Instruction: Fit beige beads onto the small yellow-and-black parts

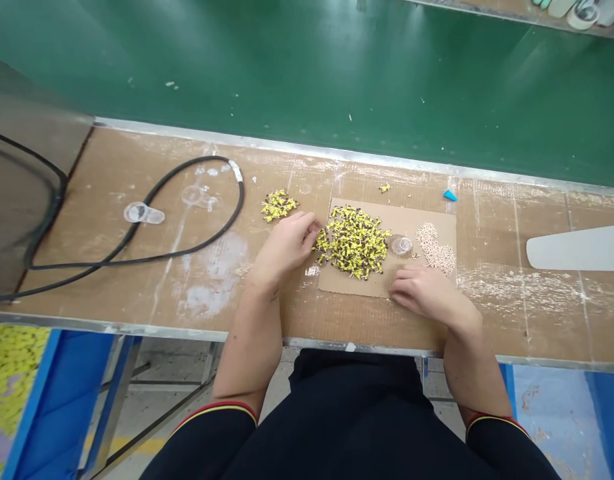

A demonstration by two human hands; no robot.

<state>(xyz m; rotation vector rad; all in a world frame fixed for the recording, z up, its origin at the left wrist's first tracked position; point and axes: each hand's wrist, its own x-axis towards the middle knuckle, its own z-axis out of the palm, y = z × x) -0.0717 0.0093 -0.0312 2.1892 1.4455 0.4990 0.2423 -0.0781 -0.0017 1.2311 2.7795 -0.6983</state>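
Yellow-and-black small parts [354,241] heaped on cardboard sheet [343,288], just right of the left hand [287,243]
Its curled fingertips [311,225] meet the heap's edge, any grip hidden; right hand [421,291] lies open on the cardboard, farther off

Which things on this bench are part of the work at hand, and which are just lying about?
In use: left hand at yellow parts; right hand on cardboard; beige beads; clear cup.
Lying about: black cable; clear plastic pieces; blue scrap; white piece.
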